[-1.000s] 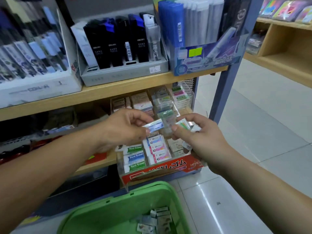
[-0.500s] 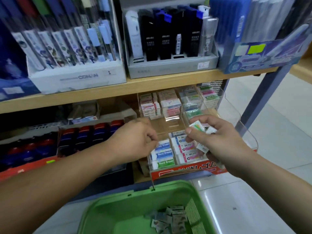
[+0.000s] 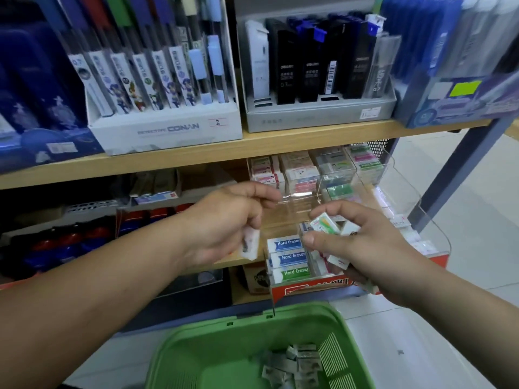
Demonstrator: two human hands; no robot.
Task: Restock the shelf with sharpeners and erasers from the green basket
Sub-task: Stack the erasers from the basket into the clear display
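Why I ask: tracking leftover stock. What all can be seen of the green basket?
The green basket looks like moulded plastic, with a rounded rim, slotted vents in its right wall and a thin dark rod rising at its far rim. It sits low before the shelf, cut off by the bottom edge. A loose heap of small grey wrapped packets lies inside, toward the right. The left hand and right hand are above it, not touching.

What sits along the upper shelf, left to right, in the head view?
Dark blue display box → white CONAN pen box → grey tray of black lead cases → pale blue pen box.
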